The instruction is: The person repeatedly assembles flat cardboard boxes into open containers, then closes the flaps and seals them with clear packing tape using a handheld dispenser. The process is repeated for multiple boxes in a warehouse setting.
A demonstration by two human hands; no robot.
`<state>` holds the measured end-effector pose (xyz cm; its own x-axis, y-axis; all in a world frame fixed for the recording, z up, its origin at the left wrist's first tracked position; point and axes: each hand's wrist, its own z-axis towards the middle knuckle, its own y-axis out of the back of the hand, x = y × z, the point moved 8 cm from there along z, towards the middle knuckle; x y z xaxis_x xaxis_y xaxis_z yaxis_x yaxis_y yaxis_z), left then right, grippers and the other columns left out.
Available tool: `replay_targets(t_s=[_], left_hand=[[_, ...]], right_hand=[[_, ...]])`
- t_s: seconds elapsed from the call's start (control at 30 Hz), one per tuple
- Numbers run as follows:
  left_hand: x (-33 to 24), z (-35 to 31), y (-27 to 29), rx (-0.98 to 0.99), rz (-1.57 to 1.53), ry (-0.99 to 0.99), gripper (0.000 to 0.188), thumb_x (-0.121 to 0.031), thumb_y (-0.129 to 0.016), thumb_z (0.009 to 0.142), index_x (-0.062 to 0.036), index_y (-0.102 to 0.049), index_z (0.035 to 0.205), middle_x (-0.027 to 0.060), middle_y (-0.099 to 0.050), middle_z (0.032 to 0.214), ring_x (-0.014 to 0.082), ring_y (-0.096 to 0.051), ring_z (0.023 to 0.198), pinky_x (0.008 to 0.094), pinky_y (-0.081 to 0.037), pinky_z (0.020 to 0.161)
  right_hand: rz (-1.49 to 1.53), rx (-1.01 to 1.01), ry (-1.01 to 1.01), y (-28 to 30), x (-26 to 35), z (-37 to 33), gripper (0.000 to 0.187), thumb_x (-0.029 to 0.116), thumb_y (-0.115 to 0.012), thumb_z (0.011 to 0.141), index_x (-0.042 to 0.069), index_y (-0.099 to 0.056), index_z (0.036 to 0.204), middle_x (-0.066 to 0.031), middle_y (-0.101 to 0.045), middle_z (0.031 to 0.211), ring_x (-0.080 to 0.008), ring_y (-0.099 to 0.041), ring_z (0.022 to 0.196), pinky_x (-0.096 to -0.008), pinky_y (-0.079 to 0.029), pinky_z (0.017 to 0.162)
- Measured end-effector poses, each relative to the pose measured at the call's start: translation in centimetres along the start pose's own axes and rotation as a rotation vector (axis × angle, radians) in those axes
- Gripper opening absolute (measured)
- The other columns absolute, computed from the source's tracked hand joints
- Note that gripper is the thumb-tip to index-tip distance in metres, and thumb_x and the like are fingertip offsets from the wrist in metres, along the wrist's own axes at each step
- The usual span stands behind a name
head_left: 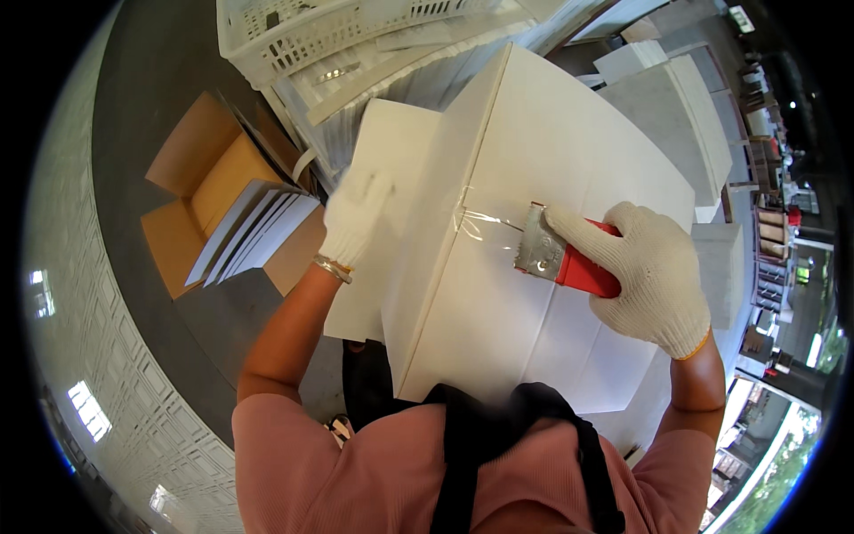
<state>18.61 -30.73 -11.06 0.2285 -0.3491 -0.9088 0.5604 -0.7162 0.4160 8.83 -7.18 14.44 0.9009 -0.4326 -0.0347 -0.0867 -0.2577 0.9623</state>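
A large white cardboard box (569, 151) stands in front of my body, with a white flap (391, 133) spread out on its left side. A short strip of clear tape (480, 216) shines over the box's left top edge. My right hand (654, 276), in a white knitted glove, is closed around a red tape dispenser (583, 271) with a metal head. The head rests at or just above the box top, to the right of the strip. Against the white flap is my gloved left hand (356, 209); its fingers are blurred and blend into the white.
An open brown carton (191, 169) holding several upright white sheets (267, 231) stands on the grey floor (133, 116) at left. Beyond the box is a white plastic crate (338, 40) on a stack of white pieces. White slabs (667, 125) lie to the right.
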Motion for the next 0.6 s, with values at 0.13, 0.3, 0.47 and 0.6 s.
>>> replay_targets(t_s=[0.13,0.3,0.47,0.6], left_hand=[[-9.9,0.6,2.9,-0.242,-0.366,-0.308,0.033,-0.021,-0.061,0.102,-0.0012,-0.061,0.128,0.0148,-0.063,0.13,0.028,-0.063,0.114,0.0349,-0.047,0.104],[-12.2,0.4,-2.1,-0.099,-0.136,-0.375,0.043,-0.022,-0.056,0.105,0.0,-0.053,0.142,0.0177,-0.061,0.133,0.0242,-0.06,0.121,0.0356,-0.045,0.106],[-0.7,1.1,-7.8,0.12,0.512,-0.314,0.048,-0.017,-0.053,0.101,-0.0042,-0.05,0.146,0.0227,-0.054,0.143,0.039,-0.053,0.132,0.0459,-0.041,0.112],[-0.7,2.8,-6.2,0.158,0.681,-0.352,0.045,-0.018,-0.052,0.1,-0.0065,-0.055,0.143,0.0228,-0.057,0.141,0.039,-0.056,0.127,0.0466,-0.044,0.109]], right_hand=[[-0.001,0.013,-0.01,-0.3,-0.2,-0.2,0.08,0.015,-0.075,0.067,0.035,-0.061,0.143,-0.0108,-0.058,0.086,-0.0328,-0.061,0.073,-0.0436,-0.048,0.065],[-0.004,-0.006,-0.021,-0.5,-0.3,-0.5,0.081,0.014,-0.075,0.06,0.032,-0.064,0.138,-0.0097,-0.059,0.089,-0.0327,-0.061,0.078,-0.0431,-0.048,0.068],[0.076,-0.095,0.051,-0.5,-0.7,-0.3,0.078,0.013,-0.073,0.063,0.031,-0.065,0.139,-0.0092,-0.059,0.085,-0.0327,-0.061,0.077,-0.0428,-0.047,0.068],[0.144,-0.149,0.088,-0.3,-1.2,-0.5,0.074,0.013,-0.072,0.067,0.031,-0.065,0.139,-0.0096,-0.057,0.081,-0.0328,-0.06,0.075,-0.0437,-0.046,0.066]])
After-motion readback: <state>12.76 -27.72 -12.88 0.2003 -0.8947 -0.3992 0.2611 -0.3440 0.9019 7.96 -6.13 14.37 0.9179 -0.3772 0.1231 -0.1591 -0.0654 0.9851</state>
